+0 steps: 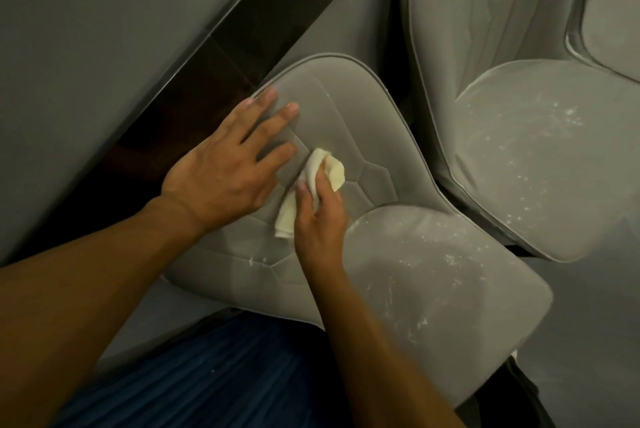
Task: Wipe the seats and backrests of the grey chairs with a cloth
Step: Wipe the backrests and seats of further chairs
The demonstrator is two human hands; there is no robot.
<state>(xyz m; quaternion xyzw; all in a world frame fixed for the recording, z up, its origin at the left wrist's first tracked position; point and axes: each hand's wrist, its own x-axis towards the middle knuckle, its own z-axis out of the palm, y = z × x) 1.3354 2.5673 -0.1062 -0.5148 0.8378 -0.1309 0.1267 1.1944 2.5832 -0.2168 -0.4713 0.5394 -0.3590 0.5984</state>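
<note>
A grey chair fills the middle of the view, its stitched backrest (346,109) towards the wall and its seat (433,282) speckled with white dust. My left hand (232,161) lies flat on the backrest with straight, spread fingers. My right hand (320,216) grips a pale yellow folded cloth (329,168) and presses it against the middle of the backrest, just right of my left hand. A second grey chair (540,157) stands at the right, and its seat carries white dust too.
A grey wall (104,29) with a dark glossy skirting strip (214,64) runs diagonally behind the near chair. Blue fabric (225,375), clothing on my lap or legs, shows at the bottom. A third grey chair's edge (613,12) shows at the top right.
</note>
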